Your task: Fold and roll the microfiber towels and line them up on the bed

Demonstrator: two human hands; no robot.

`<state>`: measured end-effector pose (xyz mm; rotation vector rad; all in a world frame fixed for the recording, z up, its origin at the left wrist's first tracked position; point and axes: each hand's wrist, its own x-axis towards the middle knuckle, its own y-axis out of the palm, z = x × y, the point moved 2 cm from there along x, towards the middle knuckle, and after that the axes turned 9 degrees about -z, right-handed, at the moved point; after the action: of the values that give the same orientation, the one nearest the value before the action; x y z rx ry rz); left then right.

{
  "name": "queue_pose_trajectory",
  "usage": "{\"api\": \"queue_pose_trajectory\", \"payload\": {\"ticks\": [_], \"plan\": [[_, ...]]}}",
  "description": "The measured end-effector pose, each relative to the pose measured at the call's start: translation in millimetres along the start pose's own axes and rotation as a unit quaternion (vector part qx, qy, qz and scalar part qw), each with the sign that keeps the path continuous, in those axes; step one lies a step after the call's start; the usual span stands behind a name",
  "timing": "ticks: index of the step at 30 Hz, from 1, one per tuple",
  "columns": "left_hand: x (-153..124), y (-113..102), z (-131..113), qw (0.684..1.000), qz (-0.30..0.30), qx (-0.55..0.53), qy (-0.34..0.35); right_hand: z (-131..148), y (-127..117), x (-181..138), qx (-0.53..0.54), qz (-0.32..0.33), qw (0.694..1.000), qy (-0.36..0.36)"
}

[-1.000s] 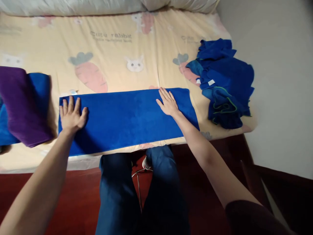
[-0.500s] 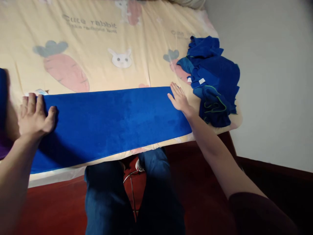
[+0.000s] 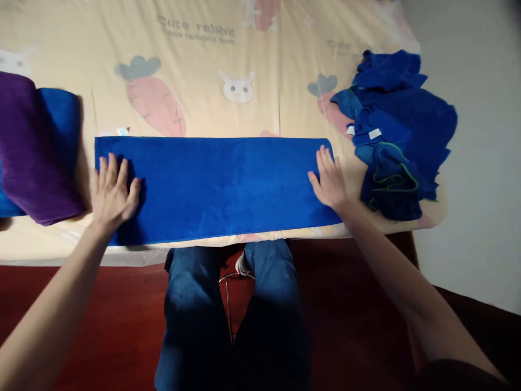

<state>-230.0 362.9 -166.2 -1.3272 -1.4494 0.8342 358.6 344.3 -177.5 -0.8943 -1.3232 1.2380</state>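
Note:
A blue towel [image 3: 223, 190] lies flat as a long strip along the near edge of the bed, a small white label showing past its far left corner. Spread on its left end is my left hand [image 3: 114, 193], palm down with fingers apart. At the opposite end my right hand [image 3: 329, 176] rests flat near the right edge, fingers stretched out. Neither hand grips anything.
A crumpled heap of blue cloths [image 3: 407, 119] with white labels lies at the right, near the wall [image 3: 484, 163]. On the left are folded purple and blue cloths [image 3: 36, 146]. A rabbit-and-carrot sheet [image 3: 203, 103] covers the bed. My legs [image 3: 195, 304] are below its edge.
The view has turned and shifted left, so the purple cloth now shows more fully. My right hand sits slightly lower on the towel's right end; both hands stay flat on it.

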Motion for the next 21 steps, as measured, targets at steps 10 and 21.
{"api": "queue_pose_trajectory", "payload": {"ticks": [10,21], "plan": [[-111,-8,24,0.997,-0.067,0.044,0.020,-7,-6,-119,0.021,0.032,0.999,0.008],[-158,-34,-83,0.999,-0.039,0.018,0.009,92,-45,-119,0.015,0.042,0.997,0.064]]}}
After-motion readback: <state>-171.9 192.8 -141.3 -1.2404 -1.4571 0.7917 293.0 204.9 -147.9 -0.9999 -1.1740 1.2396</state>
